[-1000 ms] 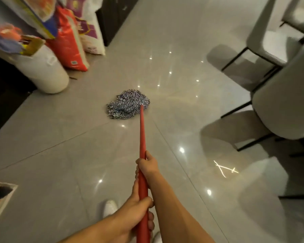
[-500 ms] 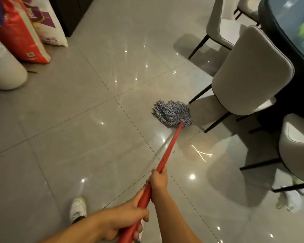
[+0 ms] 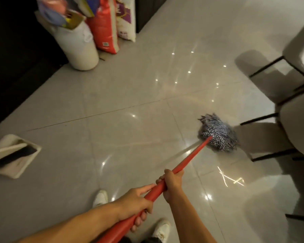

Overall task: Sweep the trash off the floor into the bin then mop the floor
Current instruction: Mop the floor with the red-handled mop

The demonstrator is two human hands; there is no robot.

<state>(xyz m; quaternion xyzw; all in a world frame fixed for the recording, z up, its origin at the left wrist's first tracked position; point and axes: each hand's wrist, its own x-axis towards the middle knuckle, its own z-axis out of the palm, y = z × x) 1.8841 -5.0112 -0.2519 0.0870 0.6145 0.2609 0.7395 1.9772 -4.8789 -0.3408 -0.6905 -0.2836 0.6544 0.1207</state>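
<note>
Diagonally gripped, mop (image 3: 191, 154) — head rightward beyond right hand (image 3: 173, 181).

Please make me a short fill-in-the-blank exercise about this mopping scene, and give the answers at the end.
1. The left hand and the right hand both grip the mop's ____ handle.
2. The hand nearer to the mop head is the ____ one.
3. The dustpan lies on the floor at the ____ edge of the view.
Missing words: red; right; left.
</note>
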